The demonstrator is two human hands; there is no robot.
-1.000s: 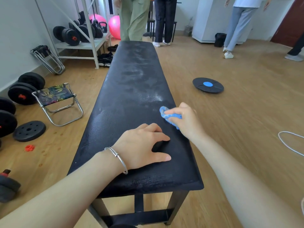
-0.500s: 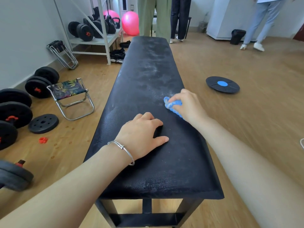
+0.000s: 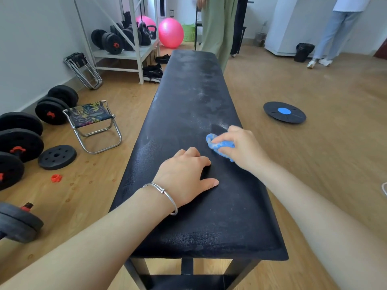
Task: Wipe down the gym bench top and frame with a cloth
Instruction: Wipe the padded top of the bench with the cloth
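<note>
Leftwards first: the left hand (image 3: 184, 176) rests on the near half of the tabletop (image 3: 188, 97), fingers loosely bent with their tips on the pad, holding nothing. Just to its right, close to the tabletop's right edge, the blue cloth (image 3: 218, 144) sits bunched against the pad, and the right hand (image 3: 245, 147) is curled round it. To do this stroke well, I judge, the cloth should be flattened for more contact. It should then be drawn in overlapping passes across the tabletop's full width, working toward the far end, with the left hand bracing. The tabletop is black, grained padding. Its far half carries a whitish, dusty film, while its near end looks darker and cleaner. Beneath the near end, the frame (image 3: 187, 266) shows as black bars, and I cannot tell whether they are dusty.
</note>
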